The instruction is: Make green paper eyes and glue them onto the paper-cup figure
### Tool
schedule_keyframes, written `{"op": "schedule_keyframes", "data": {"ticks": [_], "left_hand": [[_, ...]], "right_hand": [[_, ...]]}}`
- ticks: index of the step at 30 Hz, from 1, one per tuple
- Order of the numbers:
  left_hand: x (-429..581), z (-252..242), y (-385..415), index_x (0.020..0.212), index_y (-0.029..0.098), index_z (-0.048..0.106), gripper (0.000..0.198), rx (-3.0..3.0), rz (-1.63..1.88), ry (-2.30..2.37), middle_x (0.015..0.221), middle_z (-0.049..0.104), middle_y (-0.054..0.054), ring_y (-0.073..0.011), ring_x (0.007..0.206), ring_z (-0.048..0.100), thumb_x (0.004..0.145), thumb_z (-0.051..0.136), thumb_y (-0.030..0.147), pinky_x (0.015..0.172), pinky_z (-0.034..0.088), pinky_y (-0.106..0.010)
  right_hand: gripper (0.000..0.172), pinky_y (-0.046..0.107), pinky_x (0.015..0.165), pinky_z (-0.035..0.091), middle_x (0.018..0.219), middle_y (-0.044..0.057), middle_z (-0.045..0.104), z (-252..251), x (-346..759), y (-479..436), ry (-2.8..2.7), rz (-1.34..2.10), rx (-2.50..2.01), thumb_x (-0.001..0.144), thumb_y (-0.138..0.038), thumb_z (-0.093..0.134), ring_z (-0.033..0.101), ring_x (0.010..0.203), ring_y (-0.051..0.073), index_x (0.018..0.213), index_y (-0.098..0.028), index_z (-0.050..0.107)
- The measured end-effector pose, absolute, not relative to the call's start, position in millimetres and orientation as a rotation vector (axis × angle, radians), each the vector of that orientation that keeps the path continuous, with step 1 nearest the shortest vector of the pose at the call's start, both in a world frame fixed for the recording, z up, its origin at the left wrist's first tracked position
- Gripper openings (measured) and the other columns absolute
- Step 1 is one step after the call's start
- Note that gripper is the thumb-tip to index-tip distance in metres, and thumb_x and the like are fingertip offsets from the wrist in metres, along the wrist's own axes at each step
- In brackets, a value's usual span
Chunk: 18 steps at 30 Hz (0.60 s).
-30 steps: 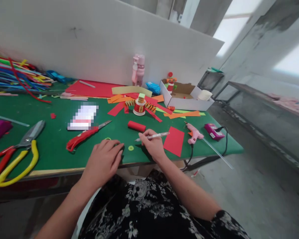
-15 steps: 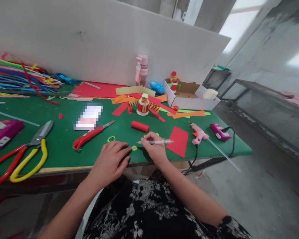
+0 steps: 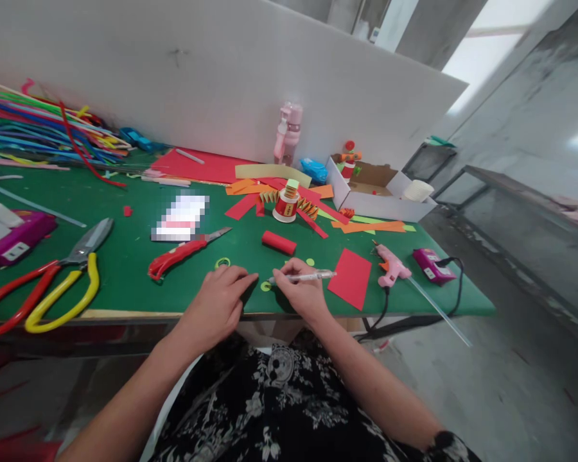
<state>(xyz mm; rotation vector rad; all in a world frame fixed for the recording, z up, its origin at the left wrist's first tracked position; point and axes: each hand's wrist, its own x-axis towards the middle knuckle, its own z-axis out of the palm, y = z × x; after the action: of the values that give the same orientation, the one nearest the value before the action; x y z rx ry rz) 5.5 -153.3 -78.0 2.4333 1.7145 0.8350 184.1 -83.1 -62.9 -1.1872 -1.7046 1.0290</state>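
My right hand [image 3: 302, 292] grips a clear pen [image 3: 308, 277] near the table's front edge, its tip on a small green paper disc [image 3: 266, 286]. My left hand [image 3: 220, 301] lies flat on the green mat [image 3: 125, 256], fingertips beside that disc. A green paper ring [image 3: 222, 262] lies just beyond the left hand, and another green dot [image 3: 310, 262] sits past the right hand. A red paper roll [image 3: 279, 242] and a red paper square [image 3: 350, 278] lie close by.
Red-handled scissors [image 3: 178, 252], large red and yellow shears [image 3: 48, 292], a pink glue gun [image 3: 390, 269] with cord, a small paper craft figure [image 3: 286, 203] among paper strips, a white box [image 3: 380, 192], a pink bottle [image 3: 289, 135], and coloured pipe cleaners [image 3: 43, 131] at far left.
The right hand brought the pen tip left onto the small green disc. The left hand stayed beside it. The camera swung slightly left.
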Motion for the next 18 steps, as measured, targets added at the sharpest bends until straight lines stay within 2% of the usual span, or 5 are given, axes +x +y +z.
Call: {"op": "schedule_keyframes", "data": {"ticks": [4, 12, 18], "left_hand": [[3.5, -78.2, -152.9, 0.107, 0.021, 0.072, 0.047, 2.467, 0.864, 1.663, 0.102, 0.066, -0.009, -0.0234, 0.093, 0.056, 0.081, 0.037, 0.002, 0.084, 0.046, -0.041], [3.0, -83.1, -160.5, 0.116, 0.025, 0.07, 0.051, 2.658, 0.81, 1.655, 0.107, 0.065, -0.009, -0.0255, 0.096, 0.053, 0.081, 0.042, 0.003, 0.08, 0.043, -0.04], [5.3, -81.3, -159.5, 0.115, 0.024, 0.07, 0.052, 2.739, 0.746, 1.67, 0.105, 0.064, -0.01, -0.0263, 0.093, 0.051, 0.077, 0.044, 0.001, 0.077, 0.041, -0.04]], "right_hand": [[0.022, 0.023, 0.046, 0.033, 0.05, -0.005, 0.047, -61.6, 183.7, -85.6, -1.733, 1.013, -1.2, 0.072, -0.037, 0.057, 0.042, 0.046, 0.011, 0.058, -0.023, 0.047], [0.022, 0.024, 0.047, 0.032, 0.05, -0.006, 0.047, -63.0, 180.7, -86.8, -1.764, 0.969, -1.243, 0.073, -0.036, 0.058, 0.04, 0.046, 0.011, 0.058, -0.023, 0.048], [0.022, 0.024, 0.047, 0.03, 0.05, -0.006, 0.046, -61.2, 180.7, -87.5, -1.775, 0.995, -1.226, 0.073, -0.037, 0.057, 0.039, 0.046, 0.011, 0.059, -0.023, 0.048]]}}
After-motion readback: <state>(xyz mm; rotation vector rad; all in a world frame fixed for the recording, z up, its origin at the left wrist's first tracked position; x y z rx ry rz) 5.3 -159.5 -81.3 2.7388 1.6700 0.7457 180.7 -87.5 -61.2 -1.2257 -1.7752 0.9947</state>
